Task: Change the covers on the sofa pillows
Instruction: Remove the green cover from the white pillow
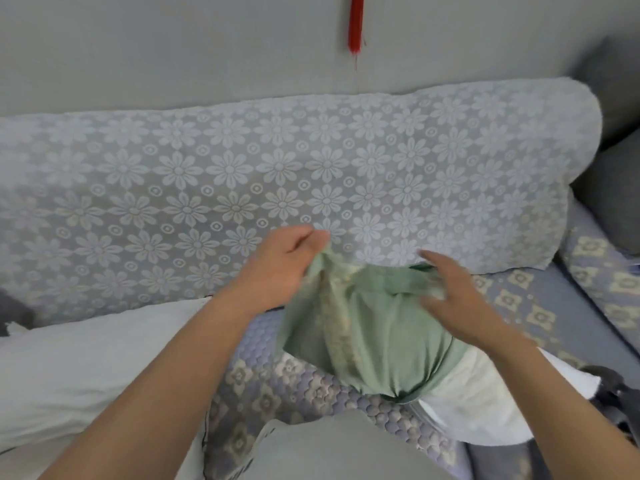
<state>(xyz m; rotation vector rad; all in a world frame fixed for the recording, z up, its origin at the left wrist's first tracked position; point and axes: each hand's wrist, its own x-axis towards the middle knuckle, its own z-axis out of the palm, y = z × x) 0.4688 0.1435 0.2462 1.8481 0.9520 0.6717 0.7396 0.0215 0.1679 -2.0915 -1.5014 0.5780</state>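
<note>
The green cover (pixel 367 327) sits mid-sofa, half over a white pillow (pixel 478 403) poking out at five o'clock; soft, light, floppy cloth, best taken by its open hem. The left hand (pixel 280 268) pinches that hem at eleven o'clock; the right hand (pixel 453 299) is blurred, fingers spread on the cloth

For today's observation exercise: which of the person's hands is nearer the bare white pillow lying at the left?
Left. The left hand grips the green cover just right of the white pillow; the right hand is beyond the cover.
</note>
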